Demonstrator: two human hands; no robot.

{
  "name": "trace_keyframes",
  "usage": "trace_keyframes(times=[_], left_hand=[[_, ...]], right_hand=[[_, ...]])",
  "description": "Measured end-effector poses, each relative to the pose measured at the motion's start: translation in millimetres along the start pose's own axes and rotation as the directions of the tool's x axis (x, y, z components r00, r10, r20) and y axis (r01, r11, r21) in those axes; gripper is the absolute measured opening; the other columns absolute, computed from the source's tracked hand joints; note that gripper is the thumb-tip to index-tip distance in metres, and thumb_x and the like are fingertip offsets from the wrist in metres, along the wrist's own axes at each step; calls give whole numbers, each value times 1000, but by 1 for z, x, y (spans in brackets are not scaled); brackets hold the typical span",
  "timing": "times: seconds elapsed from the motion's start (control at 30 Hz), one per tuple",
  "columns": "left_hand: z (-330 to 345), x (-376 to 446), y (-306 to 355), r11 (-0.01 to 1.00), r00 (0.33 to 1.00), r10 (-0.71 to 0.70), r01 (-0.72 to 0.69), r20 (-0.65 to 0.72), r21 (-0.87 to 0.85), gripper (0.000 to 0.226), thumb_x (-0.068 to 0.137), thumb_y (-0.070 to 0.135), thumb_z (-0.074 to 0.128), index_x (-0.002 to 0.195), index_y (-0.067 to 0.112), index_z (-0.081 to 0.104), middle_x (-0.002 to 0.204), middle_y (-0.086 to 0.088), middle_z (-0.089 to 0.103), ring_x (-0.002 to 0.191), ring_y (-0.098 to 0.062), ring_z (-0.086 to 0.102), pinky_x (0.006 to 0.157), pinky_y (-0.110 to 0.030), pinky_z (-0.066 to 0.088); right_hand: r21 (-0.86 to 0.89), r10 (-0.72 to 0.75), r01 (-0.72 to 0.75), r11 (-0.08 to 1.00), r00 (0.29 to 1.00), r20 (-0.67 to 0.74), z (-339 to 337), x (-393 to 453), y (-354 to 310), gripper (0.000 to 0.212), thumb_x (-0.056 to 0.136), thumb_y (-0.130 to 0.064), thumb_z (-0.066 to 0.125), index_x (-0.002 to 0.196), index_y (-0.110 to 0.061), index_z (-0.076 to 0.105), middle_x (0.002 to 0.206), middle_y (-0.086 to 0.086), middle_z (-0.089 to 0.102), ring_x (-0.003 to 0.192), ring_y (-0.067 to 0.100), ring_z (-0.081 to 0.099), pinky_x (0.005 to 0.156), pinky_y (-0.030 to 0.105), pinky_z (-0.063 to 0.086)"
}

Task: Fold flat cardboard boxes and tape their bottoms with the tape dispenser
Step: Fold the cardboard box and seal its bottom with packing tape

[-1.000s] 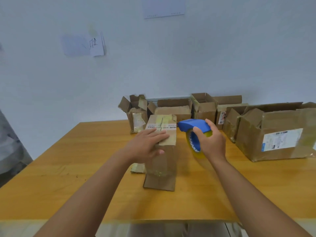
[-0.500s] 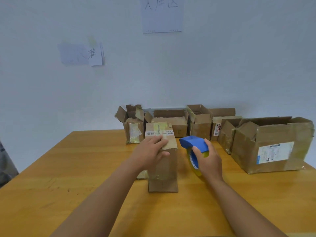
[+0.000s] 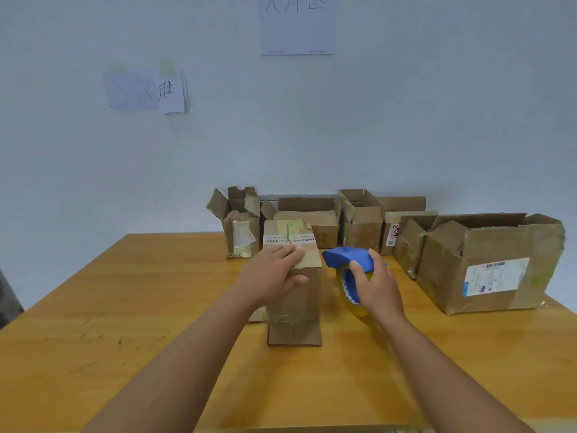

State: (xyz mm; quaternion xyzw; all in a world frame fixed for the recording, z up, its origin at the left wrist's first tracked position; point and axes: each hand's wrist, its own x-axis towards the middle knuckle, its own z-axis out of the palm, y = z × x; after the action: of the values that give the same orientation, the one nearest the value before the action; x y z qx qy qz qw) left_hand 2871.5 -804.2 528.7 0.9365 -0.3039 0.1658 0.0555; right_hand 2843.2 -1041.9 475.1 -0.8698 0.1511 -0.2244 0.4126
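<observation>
Cardboard box [image 3: 295,295] under flat L hand [image 3: 271,278], R hand [image 3: 376,284] gripping dispenser [image 3: 348,260]

Wall sheet [image 3: 298,25] cropped at top, box label [image 3: 496,276] print perhaps too blurred

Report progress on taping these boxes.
Done: several folded brown cardboard boxes stand open along the wall. In hand: left hand presses the upturned tall cardboard box; right hand grips the blue tape dispenser beside it. Left: taping its seam.

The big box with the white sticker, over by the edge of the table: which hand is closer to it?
Right. The right hand, gripping the blue tape dispenser, is just left of the big box. The left hand rests farther away on the small box.
</observation>
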Motion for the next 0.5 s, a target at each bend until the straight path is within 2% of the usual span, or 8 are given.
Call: trace_keyframes(times=[0.17,0.33,0.5], left_hand=[[0,1,0,1000,999,-20,20,31,-9,71,96,64,41,155,29,25,162,7,25,147,-18,21,116,-35,24],[1,-2,0,1000,1000,6,-7,-25,-31,64,97,58,46,151,27,33,158,7,33,141,-18,28,113,-34,27],[1,-2,-3,999,1000,-11,12,23,-44,72,91,58,57,152,32,29,160,7,24,145,-23,23,116,-40,25]], right_hand=[[74,0,2,997,1000,-30,-3,-4,-2,60,96,-55,51,148,-30,33,134,7,47,104,17,44,85,39,49],[122,5,0,993,999,-39,-6,-8,-5,60,94,-55,56,144,-29,37,128,5,49,108,21,50,87,45,53],[146,7,3,989,998,-67,-7,-12,-6,65,92,-55,61,145,-26,37,131,5,49,113,23,51,88,45,54]])
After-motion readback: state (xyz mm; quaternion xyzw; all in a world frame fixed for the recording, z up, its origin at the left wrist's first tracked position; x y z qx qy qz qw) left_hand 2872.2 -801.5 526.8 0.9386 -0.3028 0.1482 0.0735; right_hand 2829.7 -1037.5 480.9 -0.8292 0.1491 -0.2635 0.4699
